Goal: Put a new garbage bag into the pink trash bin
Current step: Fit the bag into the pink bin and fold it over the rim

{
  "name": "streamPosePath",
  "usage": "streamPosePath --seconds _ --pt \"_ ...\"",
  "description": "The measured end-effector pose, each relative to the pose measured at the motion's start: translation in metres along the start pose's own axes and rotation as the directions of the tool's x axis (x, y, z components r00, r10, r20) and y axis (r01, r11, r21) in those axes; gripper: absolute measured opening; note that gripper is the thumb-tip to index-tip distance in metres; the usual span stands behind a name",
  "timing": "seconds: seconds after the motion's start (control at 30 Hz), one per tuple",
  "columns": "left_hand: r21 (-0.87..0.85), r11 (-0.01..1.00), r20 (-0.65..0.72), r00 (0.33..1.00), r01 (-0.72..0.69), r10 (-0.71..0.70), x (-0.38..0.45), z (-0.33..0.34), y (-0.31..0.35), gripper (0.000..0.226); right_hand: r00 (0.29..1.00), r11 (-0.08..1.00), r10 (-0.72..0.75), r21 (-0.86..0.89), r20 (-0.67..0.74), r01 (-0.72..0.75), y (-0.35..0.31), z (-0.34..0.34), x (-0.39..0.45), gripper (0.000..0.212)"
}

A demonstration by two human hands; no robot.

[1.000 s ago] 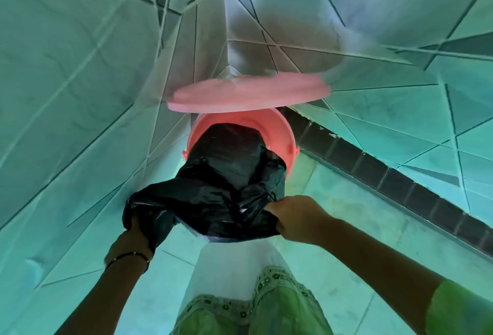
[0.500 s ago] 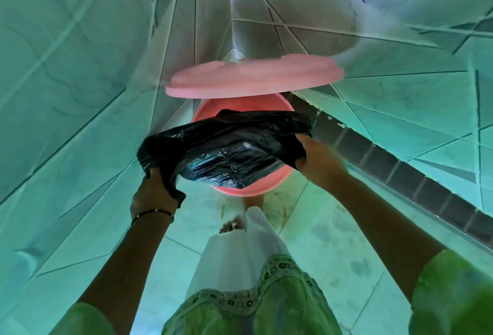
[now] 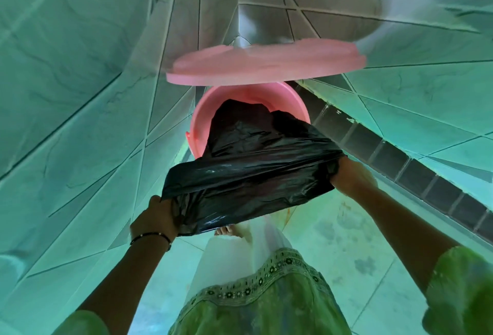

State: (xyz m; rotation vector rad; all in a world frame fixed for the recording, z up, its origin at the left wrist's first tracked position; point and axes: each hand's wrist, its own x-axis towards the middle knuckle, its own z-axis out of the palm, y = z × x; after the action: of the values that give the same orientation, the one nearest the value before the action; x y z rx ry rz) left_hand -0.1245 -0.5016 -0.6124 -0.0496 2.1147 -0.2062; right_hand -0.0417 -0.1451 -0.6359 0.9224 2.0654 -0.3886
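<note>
Since 0.5 s ago, the garbage bag (image 3: 248,174), gripped at its mouth by the left hand (image 3: 153,218) and right hand (image 3: 349,174), has dropped partway into the pink trash bin (image 3: 202,118), its rim not yet cuffed.

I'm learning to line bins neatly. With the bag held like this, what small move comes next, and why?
Probably spread the bag mouth wider and fold it over the bin rim. The left hand and right hand grip its edge, the bottom is already inside, and the rim shows bare.
</note>
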Motion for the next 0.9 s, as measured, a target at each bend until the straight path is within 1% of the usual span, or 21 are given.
streamPosePath --seconds 0.03,0.1,0.2,0.27,0.33,0.43,0.47,0.5,0.53,0.57,0.6,0.67,0.7,0.73,0.77,0.8,0.83,0.9 --pt "0.019 1.000 0.012 1.000 0.010 -0.010 0.003 0.006 -0.002 0.046 1.000 0.999 0.017 0.043 0.023 -0.018 0.000 0.006 0.001 0.020" --pt "0.037 0.999 0.046 0.998 0.035 -0.037 0.008 0.014 -0.003 0.050 0.995 0.977 0.074 0.198 0.066 -0.085 0.000 0.016 0.004 0.013" --pt "0.081 0.993 0.084 0.993 0.081 -0.088 0.018 0.022 -0.002 0.053 0.977 0.868 0.151 0.454 0.148 -0.202 -0.002 0.025 0.013 0.008" --pt "0.076 0.987 0.086 0.985 0.140 -0.147 0.021 0.020 0.002 0.057 0.966 0.782 0.164 0.572 0.198 -0.250 -0.004 0.024 0.017 0.006" --pt "-0.006 0.982 0.095 0.978 0.188 -0.187 0.028 0.018 0.008 0.058 0.956 0.688 0.172 0.665 0.239 -0.290 -0.004 0.022 0.022 0.006" --pt "-0.118 0.975 0.120 0.978 0.186 -0.172 0.056 0.019 0.010 0.055 0.930 0.523 0.183 0.770 0.318 -0.366 -0.005 0.019 0.035 0.019" --pt "-0.184 0.967 0.137 0.979 0.175 -0.151 0.067 0.018 0.012 0.050 0.920 0.464 0.179 0.795 0.349 -0.391 -0.006 0.018 0.040 0.023" --pt "-0.308 0.936 0.176 0.977 0.171 -0.120 0.075 0.017 0.015 0.040 0.911 0.400 0.170 0.818 0.377 -0.413 -0.008 0.017 0.044 0.026" --pt "-0.491 0.847 0.237 0.967 0.205 -0.096 0.079 0.015 0.022 0.025 0.900 0.323 0.153 0.840 0.409 -0.436 -0.010 0.016 0.048 0.025" --pt "-0.678 0.679 0.311 0.947 0.281 -0.081 0.079 0.011 0.031 0.013 0.888 0.240 0.127 0.855 0.443 -0.460 -0.013 0.015 0.049 0.024" --pt "-0.805 0.463 0.383 0.921 0.371 -0.072 0.079 0.009 0.039 0.017 0.876 0.161 0.093 0.861 0.473 -0.482 -0.016 0.014 0.049 0.022" --pt "-0.894 0.088 0.437 0.898 0.439 -0.045 0.079 0.009 0.052 0.029 0.862 0.028 0.039 0.862 0.505 -0.506 -0.021 0.017 0.048 0.021" --pt "-0.895 -0.055 0.445 0.895 0.443 -0.030 0.077 0.011 0.057 0.030 0.861 -0.029 0.027 0.861 0.508 -0.507 -0.021 0.020 0.045 0.021" --pt "-0.885 -0.177 0.442 0.897 0.431 -0.022 0.076 0.013 0.058 0.028 0.862 -0.080 0.018 0.860 0.507 -0.504 -0.022 0.024 0.042 0.021" --pt "-0.867 -0.256 0.445 0.896 0.427 -0.011 0.073 0.017 0.060 0.027 0.862 -0.127 0.007 0.856 0.507 -0.502 -0.022 0.029 0.038 0.021" --pt "-0.852 -0.313 0.445 0.896 0.419 -0.012 0.070 0.020 0.061 0.026 0.860 -0.172 -0.009 0.847 0.510 -0.504 -0.021 0.034 0.034 0.021" --pt "-0.840 -0.351 0.442 0.897 0.412 -0.005 0.068 0.025 0.061 0.025 0.855 -0.211 -0.026 0.834 0.517 -0.511 -0.020 0.040 0.031 0.022" --pt "-0.833 -0.374 0.434 0.901 0.409 0.018 0.064 0.037 0.059 0.021 0.846 -0.277 -0.038 0.808 0.532 -0.521 -0.015 0.052 0.026 0.025"
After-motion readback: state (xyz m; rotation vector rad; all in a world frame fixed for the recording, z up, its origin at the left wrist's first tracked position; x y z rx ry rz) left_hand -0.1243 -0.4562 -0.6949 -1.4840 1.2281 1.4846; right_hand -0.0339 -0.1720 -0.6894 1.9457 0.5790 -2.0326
